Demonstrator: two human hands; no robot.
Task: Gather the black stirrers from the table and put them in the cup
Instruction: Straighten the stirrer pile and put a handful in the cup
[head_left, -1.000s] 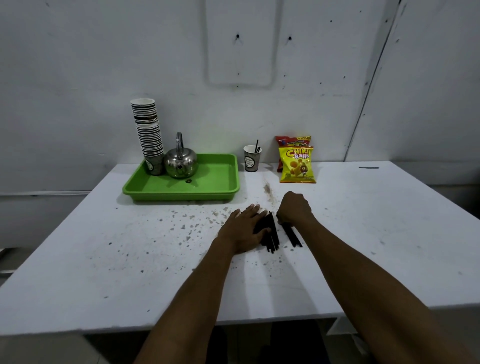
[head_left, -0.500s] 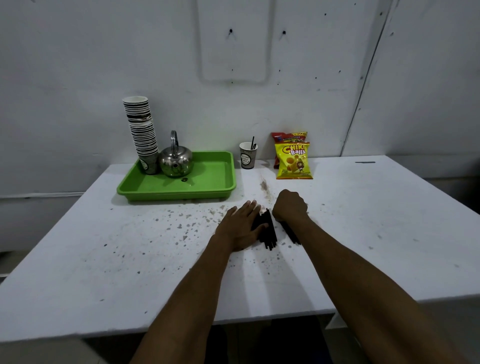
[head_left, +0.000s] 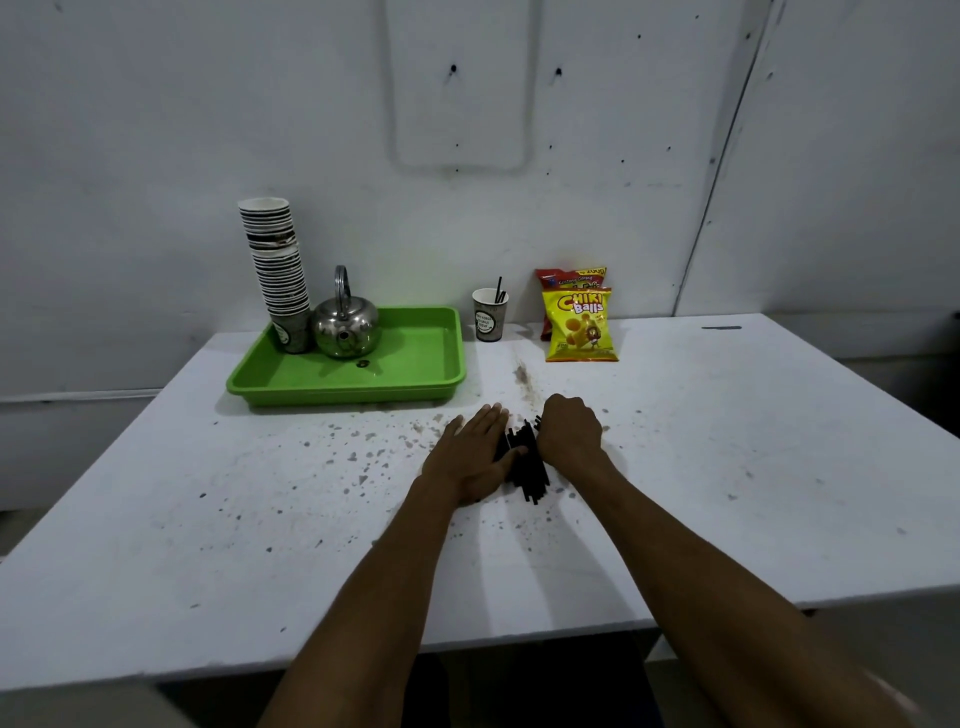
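Note:
A bundle of black stirrers (head_left: 527, 465) lies on the white table (head_left: 727, 467), pressed between my two hands. My left hand (head_left: 475, 457) lies flat with its fingers straight, its thumb side against the left of the bundle. My right hand (head_left: 569, 434) is curled over the bundle's right side, and stirrer tips stick out by its fingers. A white paper cup (head_left: 489, 319) stands at the back of the table by the wall, with one black stirrer (head_left: 500, 288) standing in it.
A green tray (head_left: 415, 364) at the back left holds a metal kettle (head_left: 345, 327) and a tall stack of paper cups (head_left: 275, 270). Two snack bags (head_left: 579, 325) lean by the wall right of the cup. Dark specks dot the table.
The separate stirrers under my right hand have been pushed left into the main bundle. Both hands have closed in on it.

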